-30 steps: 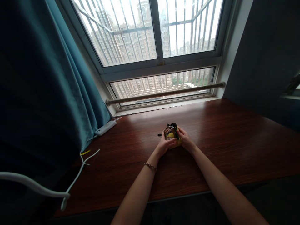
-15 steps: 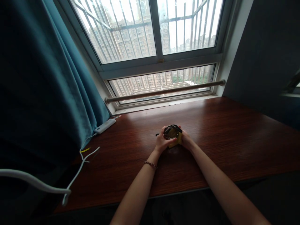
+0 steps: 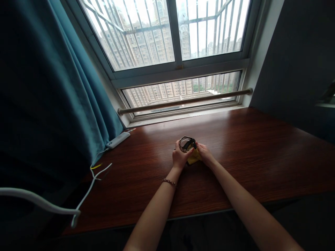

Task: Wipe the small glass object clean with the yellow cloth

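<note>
Clamped around the dark-rimmed clear piece (image 3: 187, 143), left hand (image 3: 179, 157) likely steadies it for right hand (image 3: 206, 154), grip unclear, beside yellow part (image 3: 193, 159); all between surface's (image 3: 235, 150) far and near edges.

Dark-rimmed object (image 3: 186, 143), rounded, see-through middle, black part (image 3: 194, 142) on its right side. I hold it tilted up in my left hand (image 3: 180, 156), over the table (image 3: 235, 157). Yellow piece (image 3: 194, 158), soft-looking, just below it, against my right hand (image 3: 205, 153). Exact type unclear.
</note>
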Demonstrator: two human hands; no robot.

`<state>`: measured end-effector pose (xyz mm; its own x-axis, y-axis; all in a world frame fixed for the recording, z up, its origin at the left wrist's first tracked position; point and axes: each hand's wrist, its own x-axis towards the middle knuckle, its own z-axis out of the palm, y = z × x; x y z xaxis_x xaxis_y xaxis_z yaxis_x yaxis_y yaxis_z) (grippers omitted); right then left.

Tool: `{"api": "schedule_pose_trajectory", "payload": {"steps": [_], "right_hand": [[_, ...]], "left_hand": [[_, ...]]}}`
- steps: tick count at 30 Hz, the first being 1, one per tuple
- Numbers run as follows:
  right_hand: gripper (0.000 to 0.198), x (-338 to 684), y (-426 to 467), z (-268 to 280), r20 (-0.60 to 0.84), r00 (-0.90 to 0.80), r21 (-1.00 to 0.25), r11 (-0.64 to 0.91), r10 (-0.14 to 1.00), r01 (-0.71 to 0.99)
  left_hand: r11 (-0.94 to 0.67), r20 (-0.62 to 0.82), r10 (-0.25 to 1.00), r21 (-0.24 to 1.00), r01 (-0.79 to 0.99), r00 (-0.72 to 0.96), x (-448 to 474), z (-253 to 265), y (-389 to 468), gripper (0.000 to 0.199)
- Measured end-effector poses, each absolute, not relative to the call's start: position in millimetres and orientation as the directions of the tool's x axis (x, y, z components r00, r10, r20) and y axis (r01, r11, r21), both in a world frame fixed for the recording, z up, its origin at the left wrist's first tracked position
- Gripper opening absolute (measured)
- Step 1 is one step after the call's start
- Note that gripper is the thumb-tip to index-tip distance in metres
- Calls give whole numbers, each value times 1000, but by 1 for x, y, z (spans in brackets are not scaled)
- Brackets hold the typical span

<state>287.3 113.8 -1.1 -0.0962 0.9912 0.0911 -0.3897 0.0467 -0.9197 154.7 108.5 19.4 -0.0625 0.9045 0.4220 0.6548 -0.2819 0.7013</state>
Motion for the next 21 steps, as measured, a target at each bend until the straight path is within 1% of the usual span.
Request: {"api": "schedule_pose_trajectory", "payload": {"steps": [6,9,11,13,16,18,21], "right_hand": [[34,285,112,0,119,-194,-876,11,974,-482],[34,286,111,1,137,-189,-894,39,972,-446],[34,287,111,2,155,-136,-937,102,979,-334],[31,289,111,2,172,-50,-975,162,984,-154],[29,291,111,1,190,64,-980,185,980,74],[32,291,111,1,208,105,-969,190,973,155],[36,291,111,0,242,148,-953,206,959,224]], "left_hand": [[-289,420,907,682,672,-37,150,16,114,80],[-343,423,905,666,662,44,148,16,115,83],[-393,434,895,656,644,104,147,15,115,85],[-434,449,881,643,631,148,146,14,116,86],[-474,469,864,633,612,185,145,14,116,84],[-504,500,846,636,585,186,145,16,116,82],[-577,575,798,642,504,181,143,20,118,79]]}}
